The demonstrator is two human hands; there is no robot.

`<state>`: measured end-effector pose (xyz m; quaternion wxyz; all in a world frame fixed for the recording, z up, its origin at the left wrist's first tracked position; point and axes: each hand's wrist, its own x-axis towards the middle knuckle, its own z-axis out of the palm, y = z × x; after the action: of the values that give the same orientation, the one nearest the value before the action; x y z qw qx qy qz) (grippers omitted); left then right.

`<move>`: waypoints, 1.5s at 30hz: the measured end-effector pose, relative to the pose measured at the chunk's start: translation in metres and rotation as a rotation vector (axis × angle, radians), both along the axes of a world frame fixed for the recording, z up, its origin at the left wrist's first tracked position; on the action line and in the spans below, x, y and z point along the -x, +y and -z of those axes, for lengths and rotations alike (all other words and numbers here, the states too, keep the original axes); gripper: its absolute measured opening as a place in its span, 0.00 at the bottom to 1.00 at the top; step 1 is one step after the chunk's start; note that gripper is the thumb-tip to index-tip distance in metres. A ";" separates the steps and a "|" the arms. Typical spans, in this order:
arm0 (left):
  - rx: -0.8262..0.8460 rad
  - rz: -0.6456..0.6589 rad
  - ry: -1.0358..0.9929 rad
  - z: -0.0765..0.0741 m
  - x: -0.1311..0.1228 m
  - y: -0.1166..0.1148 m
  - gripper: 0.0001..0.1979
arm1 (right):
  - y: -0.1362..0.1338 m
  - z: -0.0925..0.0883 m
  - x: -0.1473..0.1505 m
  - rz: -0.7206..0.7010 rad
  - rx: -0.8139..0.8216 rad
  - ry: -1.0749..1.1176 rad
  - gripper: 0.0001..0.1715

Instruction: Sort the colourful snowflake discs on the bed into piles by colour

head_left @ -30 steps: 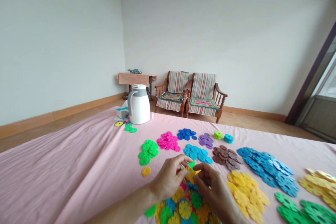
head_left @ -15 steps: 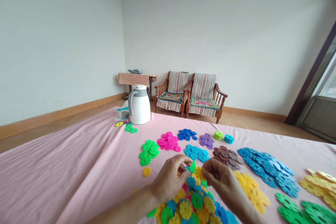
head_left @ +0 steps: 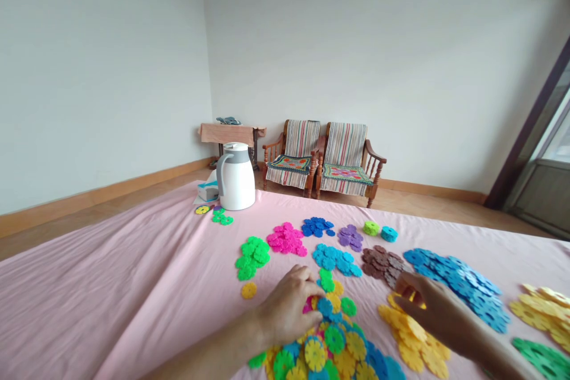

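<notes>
My left hand (head_left: 291, 306) is over the mixed pile of snowflake discs (head_left: 336, 338), thumb and forefinger apart. Between them shows a pink disc (head_left: 307, 305); I cannot tell whether it is touched. To the right, my right hand (head_left: 430, 303) is above the pile of yellow discs (head_left: 414, 338). Its fingers are curled together at the pile's far edge, with a yellow disc (head_left: 392, 300) at the fingertips, partly hidden by them. Green discs (head_left: 326, 279) lie at the far tip of the mixed pile.
Sorted piles lie beyond: green (head_left: 252, 258), pink (head_left: 287, 238), light blue (head_left: 336, 259), purple (head_left: 350, 238), brown (head_left: 383, 264). Large blue discs (head_left: 458, 285) are at the right. A white jug (head_left: 237, 184) stands at the back of the pink cloth (head_left: 133, 291).
My right hand has moved right, from the mixed pile to the yellow pile, with a yellow disc. My left hand has lowered slightly and stays at the mixed pile.
</notes>
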<state>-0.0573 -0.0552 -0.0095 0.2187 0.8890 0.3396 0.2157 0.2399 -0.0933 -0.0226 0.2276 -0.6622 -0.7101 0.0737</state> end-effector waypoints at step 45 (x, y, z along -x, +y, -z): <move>-0.255 0.047 0.074 0.015 -0.001 0.023 0.19 | 0.000 0.015 0.084 -0.139 -0.060 0.064 0.06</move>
<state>-0.0560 -0.0324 -0.0242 0.0961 0.9247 0.2961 0.2192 0.1557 -0.0932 -0.0376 0.2643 -0.6016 -0.7485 0.0891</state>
